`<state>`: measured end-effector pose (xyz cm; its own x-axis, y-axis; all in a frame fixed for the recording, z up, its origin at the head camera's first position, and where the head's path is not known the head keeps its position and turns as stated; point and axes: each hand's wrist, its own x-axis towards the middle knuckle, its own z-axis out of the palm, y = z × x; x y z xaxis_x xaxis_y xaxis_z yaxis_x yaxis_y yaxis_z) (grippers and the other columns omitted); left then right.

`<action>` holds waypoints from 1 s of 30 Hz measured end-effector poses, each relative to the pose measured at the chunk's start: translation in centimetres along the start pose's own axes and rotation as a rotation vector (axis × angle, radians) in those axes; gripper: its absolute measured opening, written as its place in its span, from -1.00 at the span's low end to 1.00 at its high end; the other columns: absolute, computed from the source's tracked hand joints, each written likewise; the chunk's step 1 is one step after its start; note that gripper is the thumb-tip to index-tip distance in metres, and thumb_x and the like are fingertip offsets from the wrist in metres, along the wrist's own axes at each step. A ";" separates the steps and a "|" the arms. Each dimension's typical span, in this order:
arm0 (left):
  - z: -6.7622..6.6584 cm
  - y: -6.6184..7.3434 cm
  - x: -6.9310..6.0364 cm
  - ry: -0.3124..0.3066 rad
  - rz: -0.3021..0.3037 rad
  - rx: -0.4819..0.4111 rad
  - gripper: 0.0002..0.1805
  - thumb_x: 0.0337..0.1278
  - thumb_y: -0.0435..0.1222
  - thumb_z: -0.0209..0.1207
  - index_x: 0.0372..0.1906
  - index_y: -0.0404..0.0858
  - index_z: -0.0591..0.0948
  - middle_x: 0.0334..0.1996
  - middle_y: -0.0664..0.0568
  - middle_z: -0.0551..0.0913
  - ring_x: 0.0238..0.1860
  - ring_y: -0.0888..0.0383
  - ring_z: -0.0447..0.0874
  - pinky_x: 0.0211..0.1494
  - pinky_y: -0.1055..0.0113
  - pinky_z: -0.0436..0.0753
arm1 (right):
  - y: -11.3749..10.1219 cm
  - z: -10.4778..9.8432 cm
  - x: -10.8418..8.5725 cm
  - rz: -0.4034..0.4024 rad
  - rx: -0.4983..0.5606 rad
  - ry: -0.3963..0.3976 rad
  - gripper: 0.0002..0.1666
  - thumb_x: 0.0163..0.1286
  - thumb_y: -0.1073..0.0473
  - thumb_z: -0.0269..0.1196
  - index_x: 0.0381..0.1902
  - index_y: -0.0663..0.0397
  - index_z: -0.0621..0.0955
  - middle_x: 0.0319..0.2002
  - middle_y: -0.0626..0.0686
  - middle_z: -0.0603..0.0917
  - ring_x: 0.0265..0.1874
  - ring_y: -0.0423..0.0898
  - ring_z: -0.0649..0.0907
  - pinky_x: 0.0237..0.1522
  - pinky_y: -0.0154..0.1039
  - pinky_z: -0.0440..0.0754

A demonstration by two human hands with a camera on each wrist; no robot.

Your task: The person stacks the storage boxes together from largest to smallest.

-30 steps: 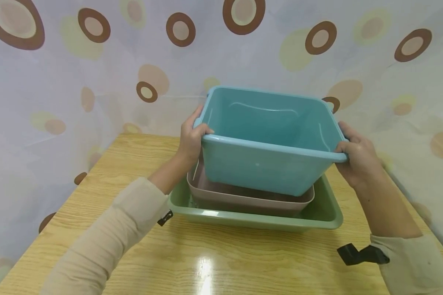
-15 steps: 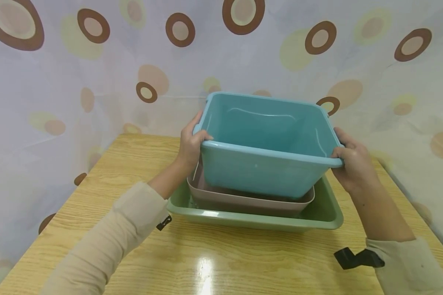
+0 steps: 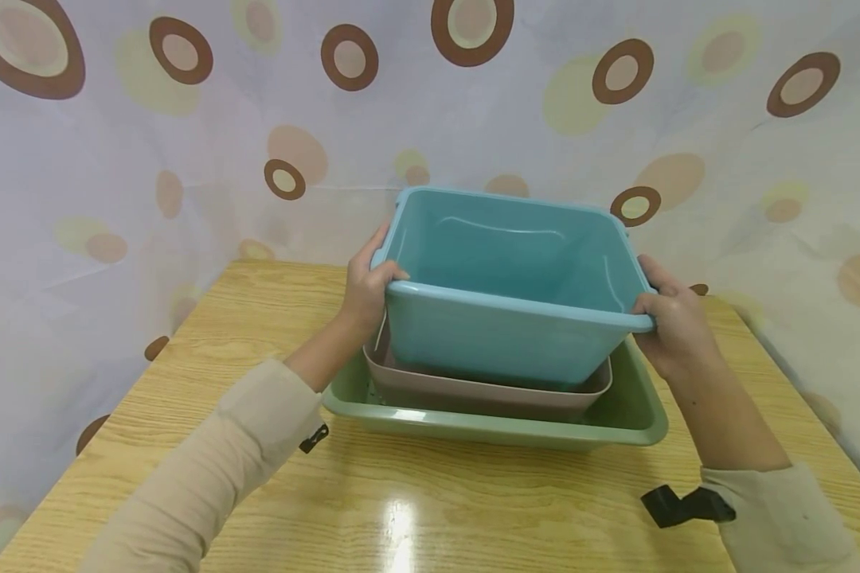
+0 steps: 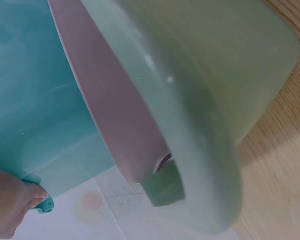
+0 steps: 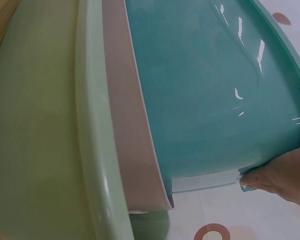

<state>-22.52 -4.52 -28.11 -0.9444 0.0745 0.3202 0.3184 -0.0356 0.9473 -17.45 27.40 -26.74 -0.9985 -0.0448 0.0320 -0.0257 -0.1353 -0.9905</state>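
Observation:
A blue plastic basin (image 3: pixel 502 334) is held by both hands, its base down inside a mauve basin (image 3: pixel 473 392). The mauve one sits within a larger green basin (image 3: pixel 502 430) on the table. My left hand (image 3: pixel 367 290) grips the blue rim at its left side, thumb over the near corner. At the right near corner my right hand (image 3: pixel 677 322) grips the same rim. The blue basin is slightly tilted, lower on the right. In the left wrist view, fingers (image 4: pixel 35 195) curl at the blue rim. Whether its base touches the mauve bottom is hidden.
The wooden table (image 3: pixel 258 509) extends in front and to both sides of the nested basins. A patterned cloth (image 3: pixel 186 143) with brown rings hangs behind and along the sides. Black straps (image 3: pixel 688 507) hang at the sleeves.
The blue basin has moved down and slightly left, deeper into the mauve basin. Both hands move with it, the right one farther. The green and mauve basins stay in place.

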 end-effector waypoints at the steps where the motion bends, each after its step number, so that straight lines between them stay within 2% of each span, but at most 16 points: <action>1: 0.0 0.0 0.0 -0.001 -0.001 0.006 -0.12 -0.26 -0.39 -0.11 0.42 -0.34 0.08 0.41 -0.15 0.16 0.33 -0.11 0.22 0.36 -0.04 0.26 | 0.1 0.0 0.0 0.001 -0.002 0.002 0.00 0.05 0.60 -0.35 0.41 0.10 -0.42 0.45 -0.06 -0.49 0.43 -0.06 -0.33 0.41 -0.24 -0.14; 15: -0.2 -1.0 -0.2 -0.026 -0.024 0.044 -0.13 -0.21 -0.38 -0.11 0.42 -0.36 0.04 0.43 -0.14 0.09 0.39 -0.09 0.14 0.38 -0.06 0.22 | 1.0 0.1 0.1 0.011 0.006 0.010 0.02 0.00 0.61 -0.33 0.41 0.12 -0.39 0.46 -0.02 -0.44 0.43 -0.02 -0.32 0.43 -0.11 -0.27; 24: -0.4 -1.4 -0.1 -0.023 -0.031 0.057 -0.13 -0.22 -0.40 -0.10 0.41 -0.40 0.04 0.43 -0.17 0.09 0.40 -0.09 0.12 0.40 -0.03 0.20 | 1.5 0.2 0.1 0.035 -0.031 0.028 0.00 0.04 0.60 -0.30 0.42 0.14 -0.38 0.47 -0.01 -0.43 0.44 -0.01 -0.30 0.43 -0.11 -0.24; 30: -0.5 -1.7 -0.4 -0.033 -0.046 0.074 -0.13 -0.20 -0.39 -0.12 0.42 -0.37 0.02 0.43 -0.15 0.09 0.38 -0.08 0.14 0.39 -0.04 0.21 | 1.9 0.4 0.1 0.047 -0.052 0.034 0.01 0.03 0.60 -0.28 0.42 0.15 -0.36 0.47 0.02 -0.42 0.44 0.03 -0.30 0.42 -0.01 -0.27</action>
<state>-22.74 -5.00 -29.85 -0.9553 0.1070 0.2757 0.2814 0.0424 0.9587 -17.61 26.73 -28.59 -0.9997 -0.0163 -0.0185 0.0198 -0.0823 -0.9964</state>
